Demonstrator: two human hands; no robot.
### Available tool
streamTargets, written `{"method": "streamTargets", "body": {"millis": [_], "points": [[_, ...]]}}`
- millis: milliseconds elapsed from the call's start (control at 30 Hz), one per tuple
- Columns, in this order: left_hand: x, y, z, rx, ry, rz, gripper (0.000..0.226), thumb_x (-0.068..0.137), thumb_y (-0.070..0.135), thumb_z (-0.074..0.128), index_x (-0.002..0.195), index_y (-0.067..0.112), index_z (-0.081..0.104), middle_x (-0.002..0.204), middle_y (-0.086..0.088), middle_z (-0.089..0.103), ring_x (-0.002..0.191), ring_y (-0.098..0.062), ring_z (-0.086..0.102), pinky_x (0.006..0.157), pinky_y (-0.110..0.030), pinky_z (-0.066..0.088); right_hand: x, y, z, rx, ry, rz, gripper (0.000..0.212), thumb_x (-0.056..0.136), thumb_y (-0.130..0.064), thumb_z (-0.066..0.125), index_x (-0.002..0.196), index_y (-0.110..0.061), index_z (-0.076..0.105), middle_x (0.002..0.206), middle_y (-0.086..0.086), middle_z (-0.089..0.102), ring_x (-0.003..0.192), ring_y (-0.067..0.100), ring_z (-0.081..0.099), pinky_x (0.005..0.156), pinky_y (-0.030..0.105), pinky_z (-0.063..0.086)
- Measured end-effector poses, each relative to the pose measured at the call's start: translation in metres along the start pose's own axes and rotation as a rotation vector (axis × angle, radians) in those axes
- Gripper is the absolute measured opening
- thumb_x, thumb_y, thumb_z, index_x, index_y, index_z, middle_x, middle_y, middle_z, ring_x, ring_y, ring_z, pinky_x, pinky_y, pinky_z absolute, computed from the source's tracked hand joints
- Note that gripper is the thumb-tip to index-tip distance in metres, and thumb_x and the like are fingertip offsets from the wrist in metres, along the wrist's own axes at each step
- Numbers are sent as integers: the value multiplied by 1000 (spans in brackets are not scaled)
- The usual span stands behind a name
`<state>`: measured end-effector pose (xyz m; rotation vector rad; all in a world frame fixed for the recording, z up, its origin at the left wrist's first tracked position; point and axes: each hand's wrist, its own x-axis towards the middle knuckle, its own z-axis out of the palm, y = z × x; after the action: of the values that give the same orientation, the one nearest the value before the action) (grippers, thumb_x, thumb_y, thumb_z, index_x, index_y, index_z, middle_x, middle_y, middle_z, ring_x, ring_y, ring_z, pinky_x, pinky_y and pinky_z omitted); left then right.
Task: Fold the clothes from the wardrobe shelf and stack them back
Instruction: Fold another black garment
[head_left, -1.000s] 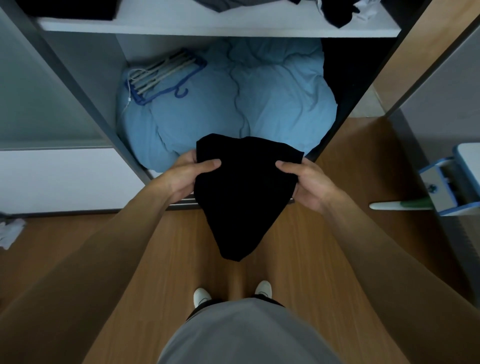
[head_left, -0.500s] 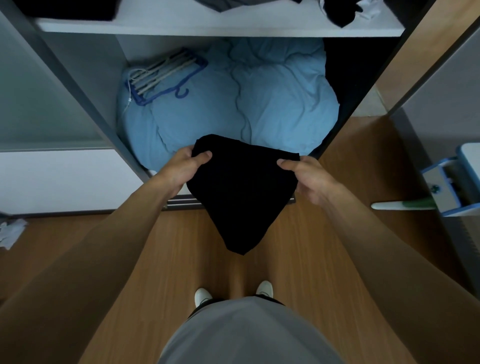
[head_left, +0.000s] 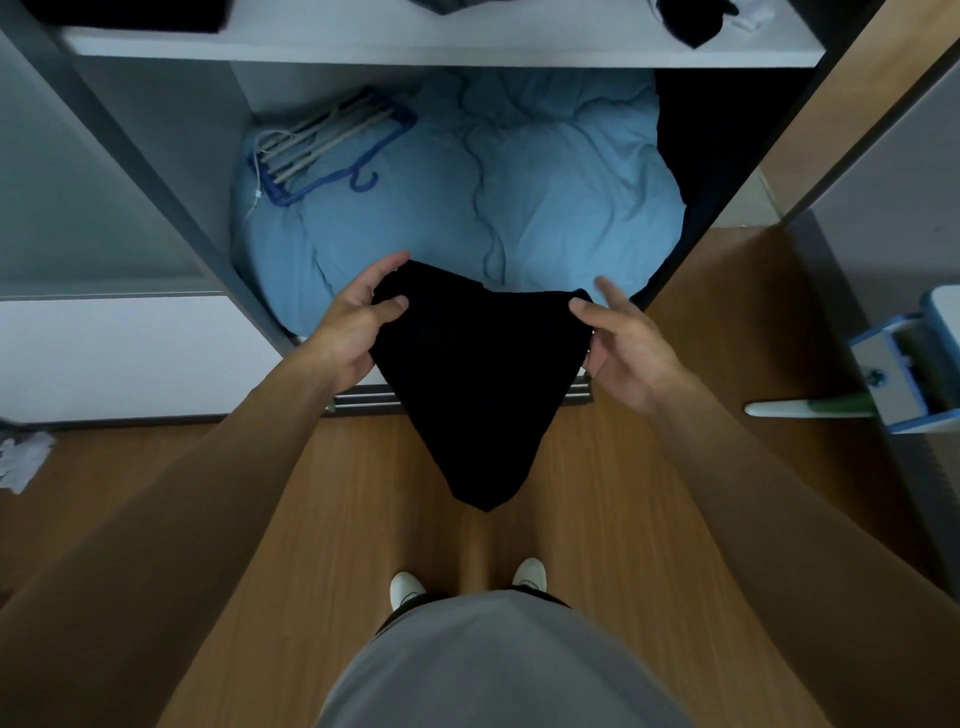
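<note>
My left grip (head_left: 353, 332) pinches the upper left corner of the black garment (head_left: 478, 384), thumb on the front and fingers behind. My right grip (head_left: 623, 348) pinches the upper right corner between thumb and lower fingers, with the forefinger sticking out straight past the cloth. The garment hangs from both corners in front of me and tapers to a point above the wooden floor (head_left: 337, 519).

Since a second ago both grips have moved forward, away from my body, so the cloth's top edge now lies over the near edge of the blue duvet (head_left: 519, 197) and sags in the middle.

The duvet fills the wardrobe's lower compartment, with a bundle of hangers (head_left: 327, 145) lying on it at the back left. Above it runs the white wardrobe shelf (head_left: 415, 49), where dark clothes (head_left: 691, 21) are cut off by the frame.

A crumpled white thing (head_left: 23, 460) lies on the floor at the left. A blue-and-white object (head_left: 904, 374) at the right is cut off, and I cannot tell what it is. The garment is too dark to show folds or seams.
</note>
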<state>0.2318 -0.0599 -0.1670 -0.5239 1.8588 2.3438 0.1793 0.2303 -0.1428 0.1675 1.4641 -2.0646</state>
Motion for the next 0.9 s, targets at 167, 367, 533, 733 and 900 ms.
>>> {"method": "streamTargets", "body": {"millis": [167, 367, 533, 733, 900], "points": [[0, 2, -4, -220, 40, -19, 50, 99, 6, 49, 141, 33, 53, 131, 0, 67, 118, -18, 65, 88, -25, 56, -1, -2, 8, -145, -120, -97, 57, 94, 3, 59, 141, -29, 55, 98, 23, 62, 103, 26, 64, 101, 38, 53], [-9, -5, -19, -67, 22, -10, 61, 98, 9, 58, 147, 42, 43, 138, 5, 61, 118, -11, 64, 91, -22, 54, 7, -4, 31, -62, -17, -105, 33, 95, 11, 48, 112, -4, 71, 93, 10, 77, 84, 17, 73, 77, 24, 59], [-14, -8, -18, -96, 110, -33, 48, 101, 6, 52, 140, 34, 55, 124, -4, 70, 110, -16, 69, 84, -22, 57, 5, 3, 23, -77, -74, -90, 35, 97, 0, 48, 119, -17, 68, 79, -4, 73, 73, 7, 69, 70, 20, 55], [-15, -6, -9, -222, 66, -88, 53, 97, 8, 58, 145, 28, 48, 122, -3, 71, 109, -18, 70, 85, -26, 58, 5, 20, 31, -300, -64, -201, 39, 95, 2, 56, 116, -26, 72, 111, 2, 75, 105, 15, 70, 88, 24, 55], [-17, -7, -20, -73, 115, -44, 46, 97, 5, 59, 139, 25, 55, 114, -6, 73, 103, -17, 72, 81, -22, 57, 9, 22, 28, -209, 39, -107, 33, 97, 5, 49, 105, -12, 76, 102, 7, 77, 95, 18, 73, 79, 23, 57]]}}
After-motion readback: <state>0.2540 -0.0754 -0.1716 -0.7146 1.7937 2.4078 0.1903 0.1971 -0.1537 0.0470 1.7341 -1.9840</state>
